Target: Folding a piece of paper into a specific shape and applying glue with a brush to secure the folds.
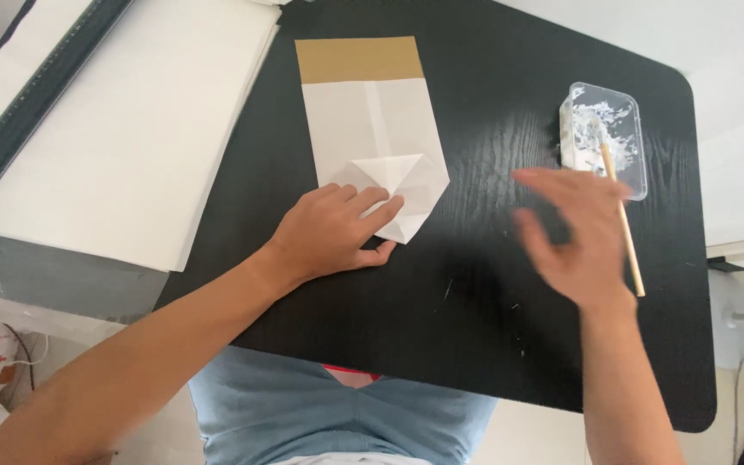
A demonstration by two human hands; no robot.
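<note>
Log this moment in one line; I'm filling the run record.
left hand: pressing folded paper | right hand: open, blurred, near stick

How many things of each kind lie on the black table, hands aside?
Folded white paper bag with brown top strip: 1
Clear plastic tray of white paste: 1
Thin wooden stick: 1
Large white sheet stack: 1
Dark long ruler: 1
Total: 5

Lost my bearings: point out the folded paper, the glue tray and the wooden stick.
folded paper (381, 129): head view, white middle panel.
glue tray (626, 120): head view, clear right-hand rim.
wooden stick (632, 254): head view, bare shaft near its lower end.
</note>
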